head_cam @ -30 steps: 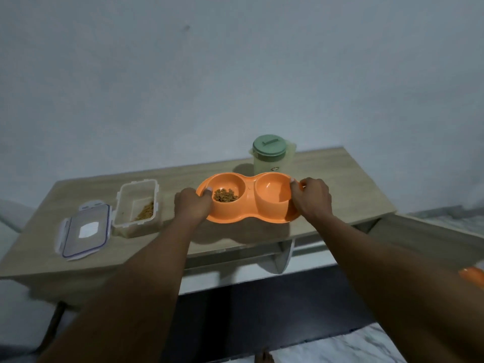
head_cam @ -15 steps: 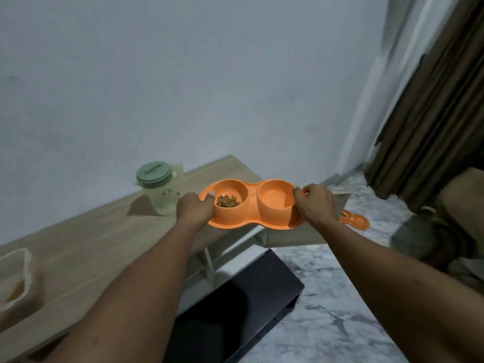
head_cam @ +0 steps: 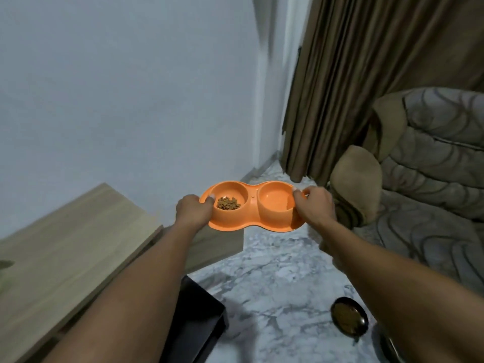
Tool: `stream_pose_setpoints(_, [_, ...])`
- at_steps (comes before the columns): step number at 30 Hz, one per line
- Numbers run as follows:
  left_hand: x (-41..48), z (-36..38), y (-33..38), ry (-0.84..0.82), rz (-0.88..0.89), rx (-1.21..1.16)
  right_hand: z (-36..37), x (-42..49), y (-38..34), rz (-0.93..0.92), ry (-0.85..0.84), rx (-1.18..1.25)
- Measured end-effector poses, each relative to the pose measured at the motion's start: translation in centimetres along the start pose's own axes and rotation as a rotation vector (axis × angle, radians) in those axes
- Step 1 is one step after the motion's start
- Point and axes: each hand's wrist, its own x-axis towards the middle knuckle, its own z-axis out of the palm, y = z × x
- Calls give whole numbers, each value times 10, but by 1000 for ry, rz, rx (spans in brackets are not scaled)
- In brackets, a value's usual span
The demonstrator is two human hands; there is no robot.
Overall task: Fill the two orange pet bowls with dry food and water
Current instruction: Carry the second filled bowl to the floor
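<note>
Orange pet bowls (head_cam: 252, 216), moulded as one double dish, are held in the air in the head view. They are past the right end of the wooden counter (head_cam: 78, 237) and above the marble floor (head_cam: 275, 271), touching neither.

The dish's long axis runs side to side across the view, roughly level. A hand holds each end, so neither arm is nearer. The left hand (head_cam: 193, 212) grasps the left end, its thumb hooked over the rim. The right hand (head_cam: 314, 205) grasps the right end the same way.

The left bowl (head_cam: 230, 191) holds a small heap of dry food (head_cam: 228, 203) that covers only part of its bottom. The right bowl (head_cam: 275, 203) looks glossy inside, but I cannot tell whether water is in it.

If the dish is bound for the floor, that lies straight below and ahead of both hands. Lowering both ends together should keep the contents from sliding.

A brown curtain (head_cam: 353, 87) and a patterned sofa (head_cam: 432, 166) stand beyond. No brand, label or writing can be read anywhere.
</note>
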Motion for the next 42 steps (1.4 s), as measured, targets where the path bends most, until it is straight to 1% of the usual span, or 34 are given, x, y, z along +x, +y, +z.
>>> stream_pose_setpoints(4, [25, 47, 42, -68, 41, -38, -14, 45, 39, 52, 33, 5])
stream_pose_setpoints(9, [74, 98, 88, -125, 69, -46, -12, 104, 75, 131, 70, 33])
stream_pose_setpoints(16, [164, 158, 142, -177, 102, -33, 6, 192, 101, 165, 125, 46])
stream_pose_setpoints(23, [251, 214, 180, -196, 86, 14, 34, 284, 122, 198, 99, 62])
stream_pose_setpoints(27, [291, 245, 193, -196, 60, 4, 52, 329, 138, 217, 48, 76])
stream_pose_setpoints(34, [354, 312, 203, -168, -23, 7, 106, 415, 186, 226, -18, 78])
stream_pose_setpoints(36, [373, 334, 199, -161, -34, 10, 125, 437, 202, 205, -36, 81])
stream_pose_setpoints(39, [401, 370, 184, -168, -88, 12, 160, 464, 229, 223, -80, 64])
stream_pose_setpoints(42, [439, 416, 154, -184, -129, 36, 213, 492, 266, 228, -99, 55])
